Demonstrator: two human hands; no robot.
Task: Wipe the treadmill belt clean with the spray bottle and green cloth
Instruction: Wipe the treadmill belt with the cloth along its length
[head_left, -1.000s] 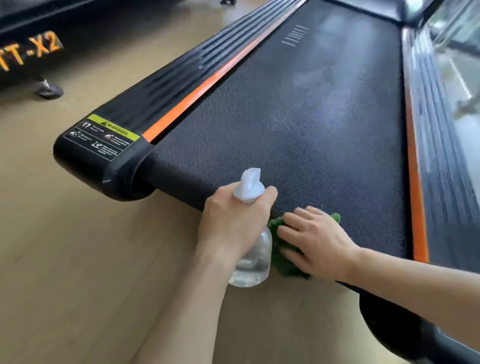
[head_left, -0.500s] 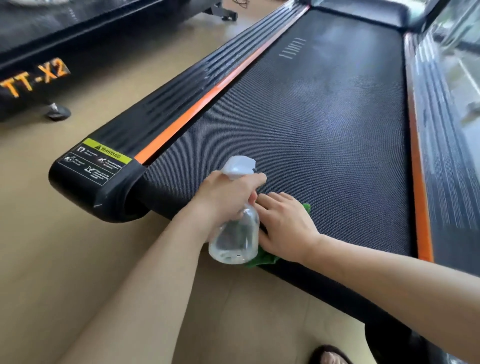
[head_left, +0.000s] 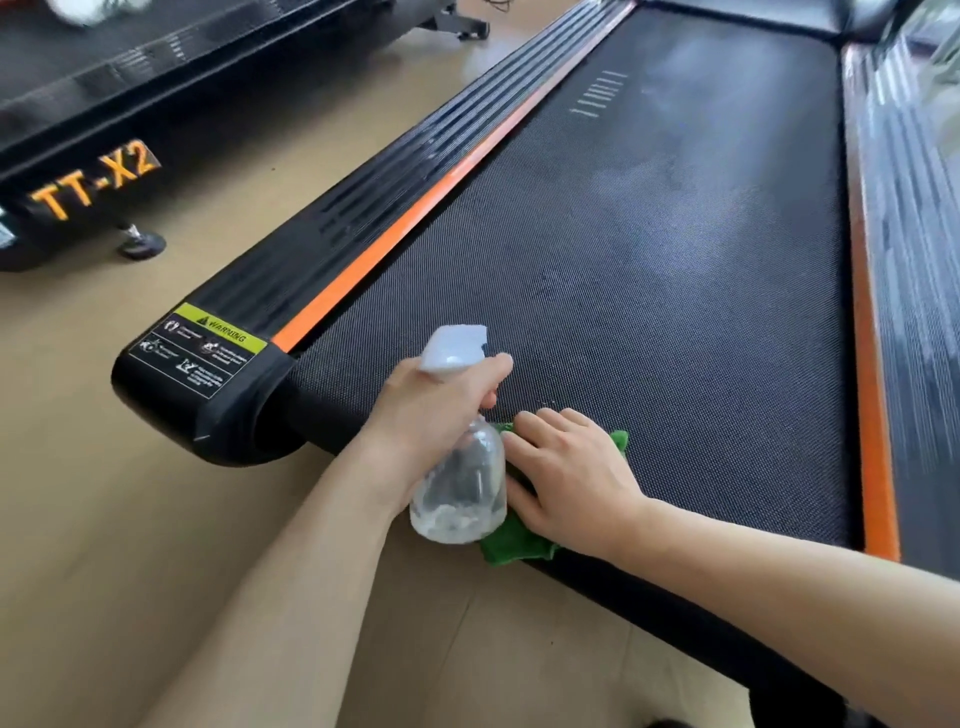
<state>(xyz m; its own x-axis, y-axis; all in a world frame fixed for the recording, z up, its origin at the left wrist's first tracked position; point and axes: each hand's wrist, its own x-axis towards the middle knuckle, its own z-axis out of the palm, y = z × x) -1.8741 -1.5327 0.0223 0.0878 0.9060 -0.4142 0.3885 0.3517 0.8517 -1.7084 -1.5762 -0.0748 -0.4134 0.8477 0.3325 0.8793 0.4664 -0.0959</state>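
A: Readable text, entry one: yellow strip on the corner sticker says "WARNING"; the small white print under it is too fine to read. Entry two: orange "TT-X2" on the second machine at 10 o'clock.

B: Counts?

A: Two treadmills. One bottle, clear, white trigger head, a little liquid at its base. One cloth, green. Two orange stripes, one along each side of the belt. One round foot under the TT-X2 frame.

B: Grip state?

A: Left hand is wrapped round the bottle's neck, forefinger curled over the trigger. Right hand lies flat, fingers straight and close together, pressing the cloth down.

B: Location of cloth?

A: On the belt's near edge, 6 o'clock from belt centre, one corner hanging past the edge toward the floor. Bottle is just beside it, at its 9 o'clock, held off the belt.
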